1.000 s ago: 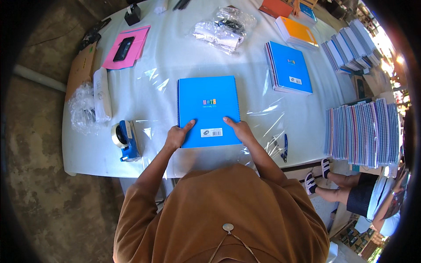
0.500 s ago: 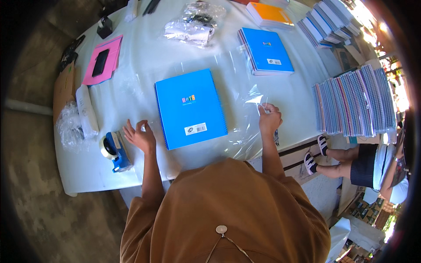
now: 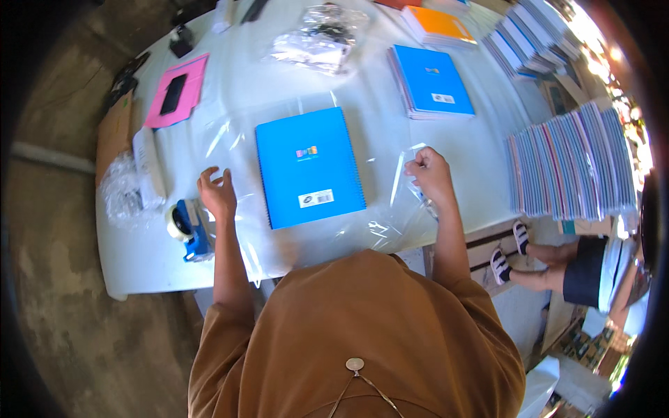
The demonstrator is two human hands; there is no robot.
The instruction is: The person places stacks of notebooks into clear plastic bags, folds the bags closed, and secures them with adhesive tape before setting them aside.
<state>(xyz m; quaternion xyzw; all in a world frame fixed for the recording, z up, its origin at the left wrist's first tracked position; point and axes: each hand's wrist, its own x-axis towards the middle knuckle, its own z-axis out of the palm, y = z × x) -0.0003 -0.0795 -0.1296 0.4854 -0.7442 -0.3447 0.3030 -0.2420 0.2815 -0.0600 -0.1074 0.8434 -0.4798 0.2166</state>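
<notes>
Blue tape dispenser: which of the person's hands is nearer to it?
Left. The left hand is just beyond the dispenser and slightly right of it; the right hand is far to its right, past the central notebook.

Bright right-edge glare (slight blur)

On nearer blue notebook (image 3: 282,181), shows blurred row of multicoloured block letters (image 3: 306,151) over small pale line. Also bears white label (image 3: 316,198) with dark logo and barcode. On farther blue notebook stack (image 3: 418,90), shows similar coloured lettering (image 3: 433,70) and smaller white sticker (image 3: 443,98), too small to read.
</notes>
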